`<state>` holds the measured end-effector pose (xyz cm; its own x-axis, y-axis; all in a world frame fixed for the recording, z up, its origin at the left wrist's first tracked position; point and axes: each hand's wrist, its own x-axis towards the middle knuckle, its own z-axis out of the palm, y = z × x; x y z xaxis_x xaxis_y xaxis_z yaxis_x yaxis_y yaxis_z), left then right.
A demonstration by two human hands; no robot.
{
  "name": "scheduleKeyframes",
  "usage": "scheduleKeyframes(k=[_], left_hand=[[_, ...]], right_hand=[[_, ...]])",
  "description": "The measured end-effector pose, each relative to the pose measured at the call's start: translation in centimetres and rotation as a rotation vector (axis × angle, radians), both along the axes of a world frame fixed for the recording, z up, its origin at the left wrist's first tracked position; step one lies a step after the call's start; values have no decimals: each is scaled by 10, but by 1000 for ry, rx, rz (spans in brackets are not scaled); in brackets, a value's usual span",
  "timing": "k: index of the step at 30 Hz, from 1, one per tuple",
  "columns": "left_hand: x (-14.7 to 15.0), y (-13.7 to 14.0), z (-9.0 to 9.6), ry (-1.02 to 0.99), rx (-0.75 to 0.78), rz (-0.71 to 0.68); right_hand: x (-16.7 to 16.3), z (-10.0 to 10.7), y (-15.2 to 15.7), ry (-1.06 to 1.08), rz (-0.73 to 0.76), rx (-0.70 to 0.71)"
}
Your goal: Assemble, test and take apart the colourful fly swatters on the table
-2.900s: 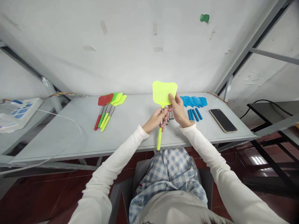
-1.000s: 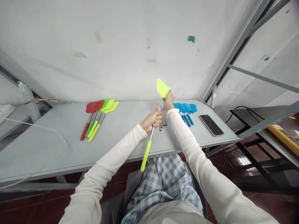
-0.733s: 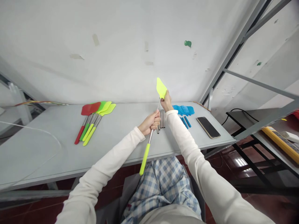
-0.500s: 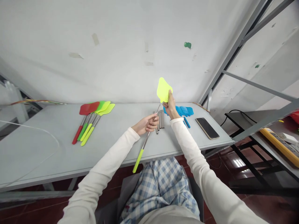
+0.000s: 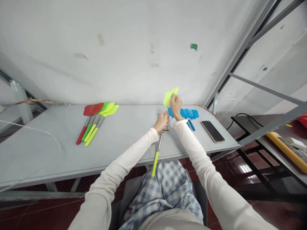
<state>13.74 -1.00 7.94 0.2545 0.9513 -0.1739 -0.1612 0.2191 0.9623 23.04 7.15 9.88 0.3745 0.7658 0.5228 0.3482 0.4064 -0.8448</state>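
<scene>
The gray worktop (image 5: 129,140) is shallow, so anything knocked toward the person has little room before its front edge.

A yellow-green fly swatter (image 5: 159,143) is held slantwise above the middle of the worktop, head toward the wall, handle end reaching past the front edge over the lap. The left hand (image 5: 162,122) is curled in a fist around the metal shaft; the right hand (image 5: 176,105) pinches the flexible head between thumb and fingers. Too hard a pull or twist between them could crease the head or work it loose from the shaft, and if the left fist loosened, the overhanging handle could drop toward the lap.

Four assembled fly swatters (image 5: 97,120) lie fanned at the left, heads overlapping; catching one would probably drag its neighbors askew.

Blue swatter heads (image 5: 190,113) lie overlapped just beyond the right wrist, where a backward sweep could scatter them.

A smartphone (image 5: 212,131) rests near the right end, safe unless the right forearm swings outward.

Metal tubes (image 5: 167,127), mostly hidden by the left hand, look the likeliest to roll if that hand dips.

Blue handle grips (image 5: 192,125), partly behind the right wrist, could roll too if a cuff brushed them.
</scene>
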Motion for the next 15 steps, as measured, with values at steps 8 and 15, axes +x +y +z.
scheduleKeyframes(k=[8, 15], left_hand=[[0, -12, 14, -179, -202, -57], [-19, -20, 20, -385, -245, -159]], right_hand=[[14, 7, 34, 148, -66, -98], [-2, 2, 32, 521, 363, -145]])
